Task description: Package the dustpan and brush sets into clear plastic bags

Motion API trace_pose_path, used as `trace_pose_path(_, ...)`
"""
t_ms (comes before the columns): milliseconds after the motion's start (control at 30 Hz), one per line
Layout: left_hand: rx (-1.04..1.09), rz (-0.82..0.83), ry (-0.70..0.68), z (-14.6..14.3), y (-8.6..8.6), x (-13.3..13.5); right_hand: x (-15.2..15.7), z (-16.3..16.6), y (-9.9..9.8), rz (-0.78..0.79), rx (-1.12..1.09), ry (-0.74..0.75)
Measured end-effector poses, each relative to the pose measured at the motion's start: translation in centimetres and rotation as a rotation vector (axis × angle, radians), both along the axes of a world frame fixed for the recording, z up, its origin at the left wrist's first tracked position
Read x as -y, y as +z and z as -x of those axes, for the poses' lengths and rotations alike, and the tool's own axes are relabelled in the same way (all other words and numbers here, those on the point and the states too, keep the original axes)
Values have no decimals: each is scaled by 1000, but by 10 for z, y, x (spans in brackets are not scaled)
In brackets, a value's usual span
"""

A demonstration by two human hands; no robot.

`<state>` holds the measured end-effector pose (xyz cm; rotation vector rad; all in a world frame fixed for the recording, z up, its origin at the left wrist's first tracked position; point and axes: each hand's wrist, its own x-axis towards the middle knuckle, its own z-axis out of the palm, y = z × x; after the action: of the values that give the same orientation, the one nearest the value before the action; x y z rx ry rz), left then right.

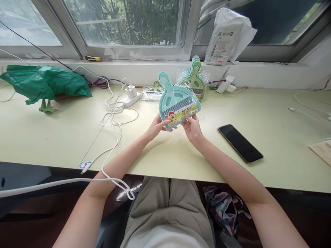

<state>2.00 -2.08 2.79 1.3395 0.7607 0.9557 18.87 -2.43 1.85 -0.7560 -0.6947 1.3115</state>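
Note:
Both my hands hold up a turquoise dustpan (177, 92) in clear wrapping, a brush with dark bristles and a printed cartoon label across its lower part. My left hand (157, 127) grips its lower left corner, thumb on the label. At the lower right edge, my right hand (191, 128) pinches it with the thumb in front. Behind it leans a stack of wrapped dustpans, a green dustpan (194, 77) at the front. Another wrapped green dustpan (153, 92) lies flat on the table to the left, partly hidden by the one I hold.
A black phone (240, 143) lies at right. White cables (113, 117) run from a charger (131, 91) across the left and over the front edge. A green plastic bag (46, 82) sits far left. On the sill are a yellow cutter (93, 58) and a white package (227, 38).

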Motion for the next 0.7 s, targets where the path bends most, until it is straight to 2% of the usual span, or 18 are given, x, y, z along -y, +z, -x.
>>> trace_pose_path(300, 31, 6, 53, -2, -10, -4, 2, 2, -2, -8, -27, -8)
trace_pose_path(700, 29, -5, 72, -3, -8, -2, 4, 4, -1, 21, -52, -15)
